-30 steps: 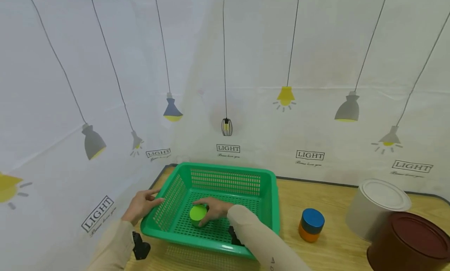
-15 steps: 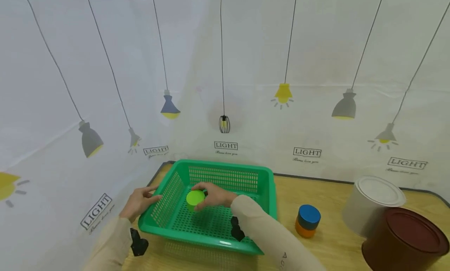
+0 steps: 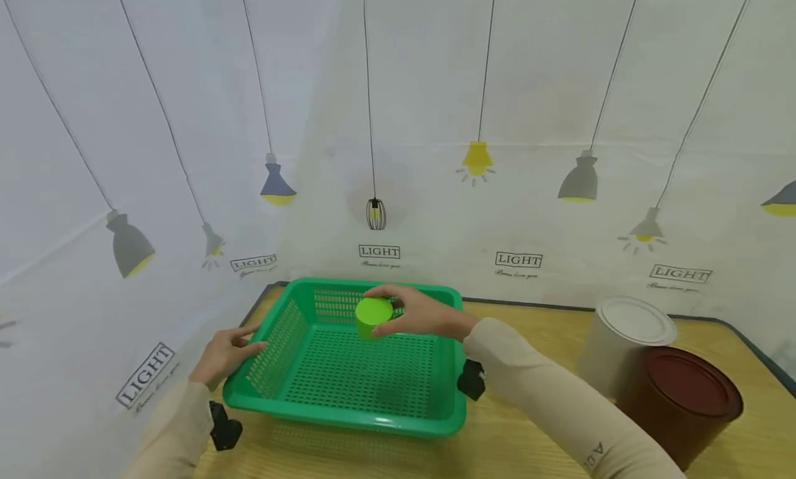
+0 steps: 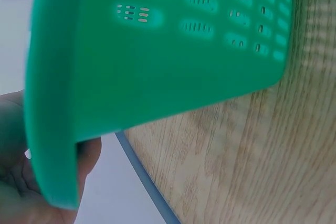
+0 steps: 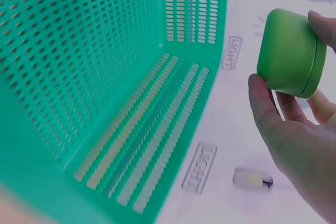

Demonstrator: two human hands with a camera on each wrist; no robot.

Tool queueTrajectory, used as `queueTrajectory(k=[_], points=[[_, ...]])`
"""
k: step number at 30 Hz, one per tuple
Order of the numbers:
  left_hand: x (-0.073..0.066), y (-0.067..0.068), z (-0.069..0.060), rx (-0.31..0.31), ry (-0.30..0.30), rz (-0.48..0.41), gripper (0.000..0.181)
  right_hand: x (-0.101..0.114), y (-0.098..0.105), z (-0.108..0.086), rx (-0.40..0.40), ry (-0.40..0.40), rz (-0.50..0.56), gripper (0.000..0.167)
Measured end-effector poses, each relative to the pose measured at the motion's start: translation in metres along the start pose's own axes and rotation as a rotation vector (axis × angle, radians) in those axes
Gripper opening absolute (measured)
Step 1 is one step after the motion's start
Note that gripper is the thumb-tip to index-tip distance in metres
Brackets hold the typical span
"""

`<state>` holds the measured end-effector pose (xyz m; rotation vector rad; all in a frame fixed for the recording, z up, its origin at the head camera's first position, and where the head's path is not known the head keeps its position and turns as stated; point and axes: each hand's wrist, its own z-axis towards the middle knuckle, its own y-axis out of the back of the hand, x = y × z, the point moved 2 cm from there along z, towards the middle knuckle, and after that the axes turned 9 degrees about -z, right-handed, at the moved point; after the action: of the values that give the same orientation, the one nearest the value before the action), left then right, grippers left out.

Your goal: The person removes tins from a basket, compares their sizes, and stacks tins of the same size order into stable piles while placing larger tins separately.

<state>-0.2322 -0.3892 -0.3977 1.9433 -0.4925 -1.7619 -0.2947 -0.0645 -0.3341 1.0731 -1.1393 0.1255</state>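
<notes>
A small lime-green round tin (image 3: 372,318) is held above the green plastic basket (image 3: 336,411) by my right hand (image 3: 423,313), thumb on one side and fingers on the other. In the right wrist view the same green tin (image 5: 286,51) appears tilted between the fingertips, its lid seam visible. My left hand (image 3: 222,356) holds the basket's left rim. From the left wrist view, fingers and thumb lie on both sides of that green rim (image 4: 55,93). The perforated basket floor shows beneath the raised tin.
A white lidded bucket (image 3: 628,341) and a dark brown lidded bucket (image 3: 684,396) stand to the right on the wooden table (image 3: 516,313). A white cloth printed with lamps (image 3: 435,209) hangs behind the table and along its left side.
My right hand has lifted the green tin from the basket floor, up and to the right. The left hand stays on the rim. My right forearm now covers where the blue-and-orange tins stood.
</notes>
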Motion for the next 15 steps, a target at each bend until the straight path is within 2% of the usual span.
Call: queueTrajectory(k=[5, 9, 12, 15], points=[[0.001, 0.002, -0.001, 0.012, 0.0, 0.025, 0.063, -0.014, 0.028, -0.036, -0.074, 0.038, -0.006, 0.061], [0.0, 0.001, 0.0, 0.016, -0.002, 0.029, 0.064, -0.031, 0.052, -0.073, -0.167, 0.015, -0.005, 0.063], [-0.002, 0.0, 0.0, 0.011, 0.004, 0.035, 0.064, -0.046, 0.064, -0.101, -0.243, -0.045, -0.018, 0.064], [-0.003, -0.002, 0.0, 0.012, 0.007, 0.04, 0.064, -0.063, 0.07, -0.126, -0.286, -0.141, -0.026, 0.064]])
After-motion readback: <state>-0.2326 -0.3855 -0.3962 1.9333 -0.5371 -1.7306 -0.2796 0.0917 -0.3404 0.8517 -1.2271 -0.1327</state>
